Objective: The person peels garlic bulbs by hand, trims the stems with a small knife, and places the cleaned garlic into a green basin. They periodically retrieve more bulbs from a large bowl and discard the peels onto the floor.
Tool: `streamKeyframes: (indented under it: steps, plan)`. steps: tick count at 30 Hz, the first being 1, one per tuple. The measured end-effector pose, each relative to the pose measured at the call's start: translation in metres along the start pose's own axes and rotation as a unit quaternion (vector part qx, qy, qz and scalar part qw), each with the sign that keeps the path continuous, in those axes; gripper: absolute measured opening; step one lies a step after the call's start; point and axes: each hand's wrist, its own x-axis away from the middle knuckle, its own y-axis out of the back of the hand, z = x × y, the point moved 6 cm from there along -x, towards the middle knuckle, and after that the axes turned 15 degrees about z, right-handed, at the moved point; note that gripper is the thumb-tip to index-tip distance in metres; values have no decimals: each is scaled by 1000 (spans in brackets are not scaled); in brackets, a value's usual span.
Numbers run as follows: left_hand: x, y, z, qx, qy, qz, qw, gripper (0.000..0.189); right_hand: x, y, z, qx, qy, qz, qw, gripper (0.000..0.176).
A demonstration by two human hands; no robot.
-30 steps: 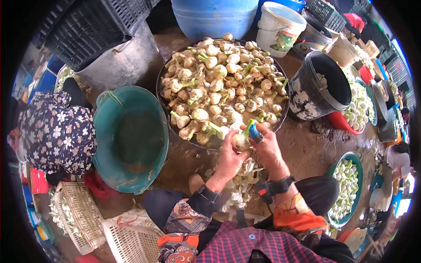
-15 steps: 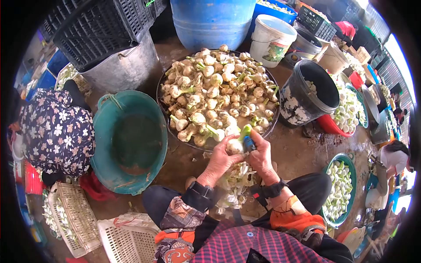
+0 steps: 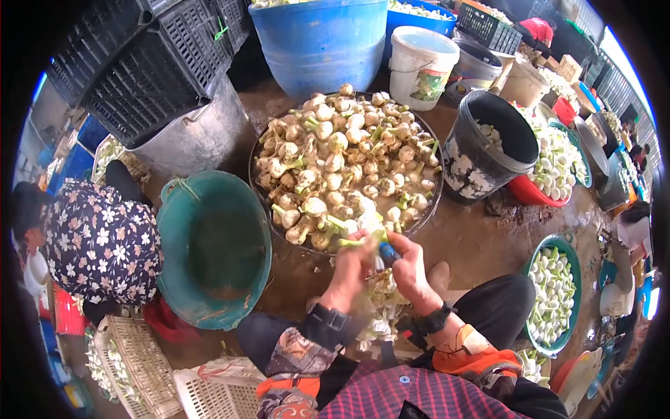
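Note:
My left hand (image 3: 347,271) is blurred by motion, its fingers closed around a garlic bulb (image 3: 375,234) with a pale green stem. The bulb is largely covered by my fingers. Against it, my right hand (image 3: 410,265) grips a small knife with a blue handle (image 3: 389,253); its short blade is hard to make out. Both hands are over the near rim of a wide round pan (image 3: 437,199) heaped with soil-stained garlic bulbs (image 3: 335,160). Pale peelings (image 3: 380,300) lie in a pile below my hands, between my legs.
A green tub (image 3: 213,314) stands at left beside a person in a flowered top (image 3: 105,234). At right are a black bucket (image 3: 481,167) and a green basin (image 3: 576,286) of trimmed white bulbs. Behind the pan stand a blue barrel (image 3: 321,52) and white bucket (image 3: 412,63).
The view has shifted slightly. My left hand has turned, and the bulb's round white body, plain to see before, is now mostly hidden. The knife stays in my right hand.

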Motion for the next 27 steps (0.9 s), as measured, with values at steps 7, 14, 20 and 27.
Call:
streamKeyframes:
  steps: [7, 14, 20, 27]
  plan:
    - [11, -5, -22, 236, -43, 62, 969, 35, -15, 86, -60, 38, -122, 8, 992, 25]
    - [1, 5, -11, 78, -75, -13, 994, 35, -8, -2, -4, 3, -83, 112, 990, 26]
    - [5, 14, -17, 250, -81, 75, 962, 46, 3, -20, -5, -261, -152, 165, 939, 7]
    - [3, 0, -34, 338, -142, 189, 911, 51, 31, 51, -9, 19, -225, 223, 948, 16]
